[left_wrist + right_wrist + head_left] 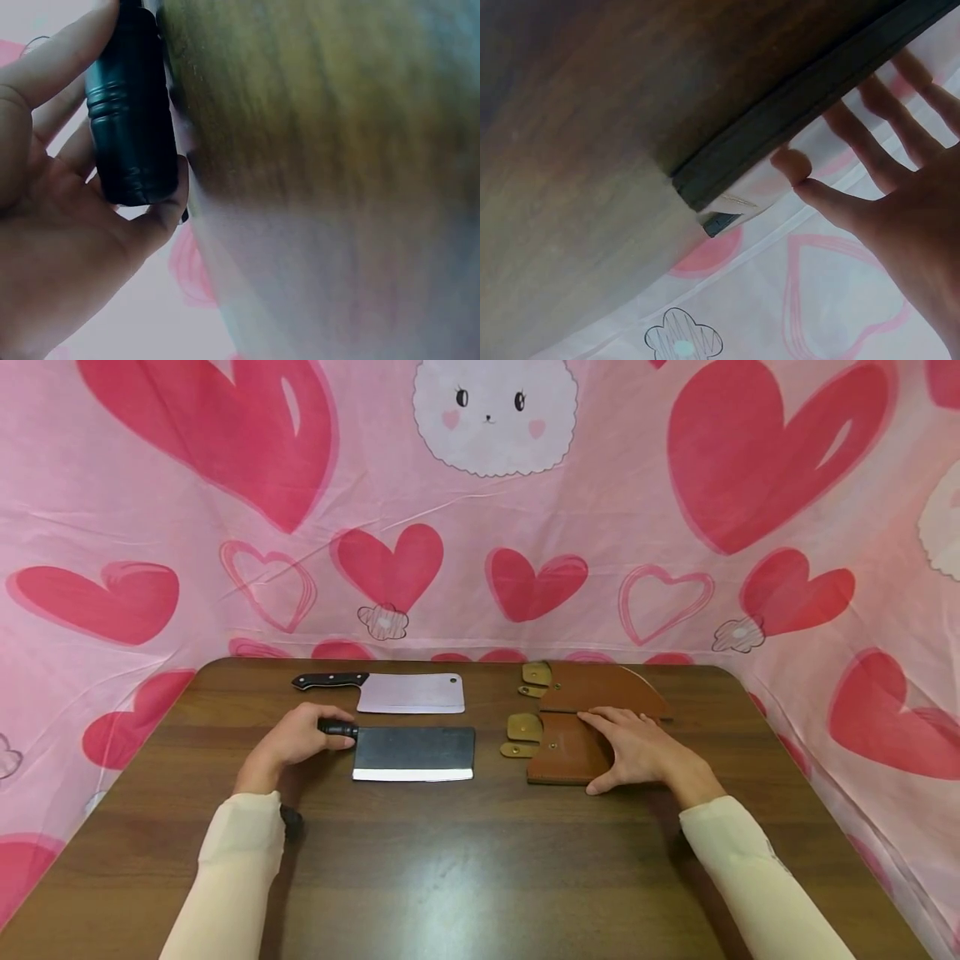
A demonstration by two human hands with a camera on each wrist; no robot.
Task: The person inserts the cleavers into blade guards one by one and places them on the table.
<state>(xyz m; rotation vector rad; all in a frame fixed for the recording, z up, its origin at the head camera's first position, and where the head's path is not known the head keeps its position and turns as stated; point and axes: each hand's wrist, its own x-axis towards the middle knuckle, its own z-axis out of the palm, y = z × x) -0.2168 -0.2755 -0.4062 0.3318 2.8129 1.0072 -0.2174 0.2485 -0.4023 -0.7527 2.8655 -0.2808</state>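
Note:
A dark-bladed cleaver (413,750) with a bright cutting edge lies flat, its black ribbed handle (133,112) to the left. My left hand (294,739) pinches that handle between thumb and fingers. On the right, my right hand (633,747) spans the nearer brown knife sheath (562,752). Its fingers reach toward the sheath's far edge and the thumb rests at the near edge. In the right wrist view the thumb (832,202) and spread fingers show beside the sheath's dark edge (765,127). The hand covers part of the sheath.
A second cleaver (412,693) with a pale blade and black riveted handle lies behind the first. Another brown sheath (600,689), curved along one side, lies behind the nearer one. Both sheaths have tan snap straps. Pink heart-print cloth (480,543) surrounds the wooden table (465,860).

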